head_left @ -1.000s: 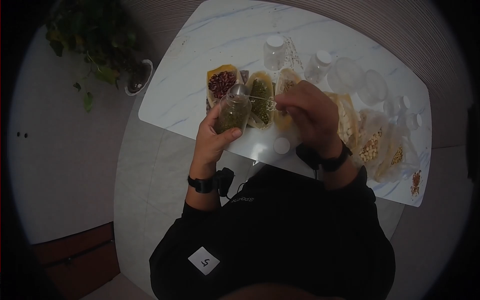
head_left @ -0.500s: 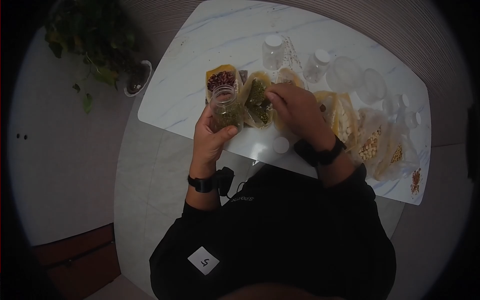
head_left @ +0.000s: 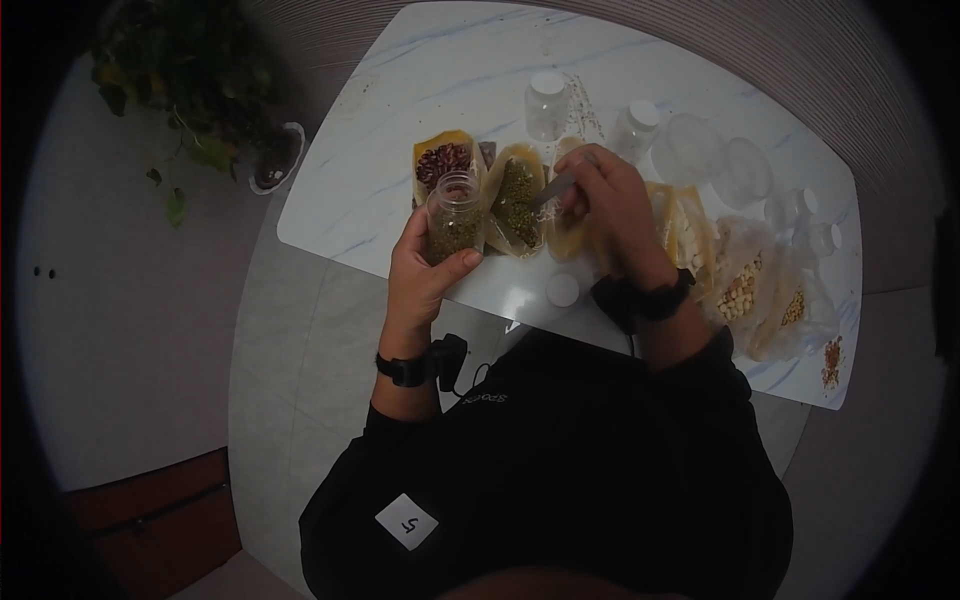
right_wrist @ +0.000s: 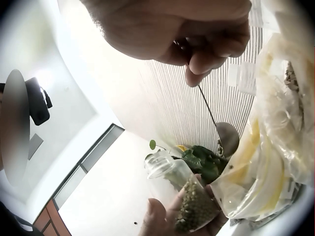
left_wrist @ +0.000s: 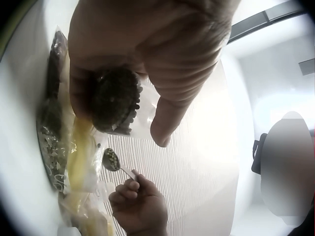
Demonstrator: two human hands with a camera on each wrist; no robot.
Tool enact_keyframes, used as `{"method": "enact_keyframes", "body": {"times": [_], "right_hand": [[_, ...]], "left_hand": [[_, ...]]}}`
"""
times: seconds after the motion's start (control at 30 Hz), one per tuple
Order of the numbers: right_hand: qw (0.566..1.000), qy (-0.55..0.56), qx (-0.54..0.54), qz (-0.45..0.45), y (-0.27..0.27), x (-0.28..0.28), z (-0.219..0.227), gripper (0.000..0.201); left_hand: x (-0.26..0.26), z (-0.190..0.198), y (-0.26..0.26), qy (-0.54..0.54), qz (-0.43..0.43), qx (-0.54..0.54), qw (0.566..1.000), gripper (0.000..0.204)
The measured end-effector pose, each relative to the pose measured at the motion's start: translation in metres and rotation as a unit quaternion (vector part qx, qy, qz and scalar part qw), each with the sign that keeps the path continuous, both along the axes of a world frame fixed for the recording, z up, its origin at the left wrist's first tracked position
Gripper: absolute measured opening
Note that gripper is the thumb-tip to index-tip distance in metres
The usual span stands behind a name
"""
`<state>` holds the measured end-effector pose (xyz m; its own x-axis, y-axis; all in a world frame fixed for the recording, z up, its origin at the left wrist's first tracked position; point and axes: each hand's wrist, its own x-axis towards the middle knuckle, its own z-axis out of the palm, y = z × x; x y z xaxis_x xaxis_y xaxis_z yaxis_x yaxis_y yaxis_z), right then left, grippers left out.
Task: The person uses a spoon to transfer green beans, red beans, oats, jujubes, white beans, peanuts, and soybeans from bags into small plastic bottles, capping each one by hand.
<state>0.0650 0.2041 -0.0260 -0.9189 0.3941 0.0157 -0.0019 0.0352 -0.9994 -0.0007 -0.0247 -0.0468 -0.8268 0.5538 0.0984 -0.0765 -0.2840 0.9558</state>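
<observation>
My left hand [head_left: 422,272] grips a clear, open-mouthed jar [head_left: 460,215] partly filled with small green beans. In the right wrist view the jar [right_wrist: 170,169] leans, with the beans gathered toward its base. My right hand [head_left: 622,215] pinches the handle of a metal spoon [head_left: 562,187]. Green beans sit in the spoon's bowl [left_wrist: 111,160] in the left wrist view. The spoon is over the right side of an opened bag of green beans [head_left: 515,195]. Just behind the jar, a bag of dark red beans [head_left: 443,160] lies open.
Other bags stand to the right, among them a bag of pale nuts or beans [head_left: 740,292]. Along the back are a lidded clear jar [head_left: 546,108] and another jar [head_left: 635,130]. A white lid [head_left: 562,291] lies at the near table edge. Loose grains [head_left: 832,362] are scattered at right.
My right hand took the spoon from the jar's mouth to the green bean bag, then lifted it up and right with beans in it. The left hand with the jar stayed nearly still.
</observation>
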Motion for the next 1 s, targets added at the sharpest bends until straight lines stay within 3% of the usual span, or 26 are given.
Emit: {"method": "enact_keyframes", "body": {"times": [0.23, 0.47, 0.53, 0.67, 0.73, 0.77, 0.83, 0.87, 0.93, 1.0], "right_hand": [[0.986, 0.119, -0.073, -0.093, 0.007, 0.006, 0.020, 0.027], [0.982, 0.165, -0.083, -0.048, -0.011, 0.016, 0.034, 0.028], [0.987, 0.161, -0.001, -0.009, -0.019, 0.021, 0.037, 0.026], [0.975, 0.202, 0.082, 0.033, -0.023, 0.022, 0.036, 0.019], [0.935, 0.271, 0.224, 0.051, -0.020, 0.020, 0.035, 0.016], [0.935, 0.271, 0.224, 0.051, -0.019, 0.020, 0.037, 0.016], [0.879, 0.312, 0.351, 0.085, -0.016, 0.021, 0.044, 0.019], [0.879, 0.311, 0.351, 0.085, -0.017, 0.022, 0.042, 0.019], [0.923, 0.291, 0.249, 0.025, -0.019, 0.025, 0.039, 0.015], [0.941, 0.242, 0.236, -0.007, -0.018, 0.023, 0.040, 0.017]], "left_hand": [[0.004, 0.000, 0.002, 0.040, 0.023, -0.088, 0.995, 0.069], [0.003, -0.004, 0.005, 0.076, 0.028, -0.128, 0.988, 0.068], [0.003, -0.003, 0.005, 0.071, 0.027, -0.128, 0.989, 0.068], [0.002, 0.000, 0.004, 0.035, 0.005, -0.092, 0.995, 0.071], [0.002, 0.000, 0.004, 0.026, 0.000, -0.079, 0.997, 0.072], [0.002, 0.001, 0.004, 0.007, -0.003, -0.065, 0.998, 0.073], [0.002, 0.000, 0.003, -0.013, -0.006, -0.051, 0.999, 0.075], [0.001, -0.001, 0.003, -0.022, -0.013, -0.026, 0.999, 0.076], [0.000, -0.003, 0.001, -0.030, -0.018, -0.001, 0.999, 0.077], [-0.004, -0.005, -0.003, -0.123, -0.095, 0.125, 0.980, 0.079]]}}
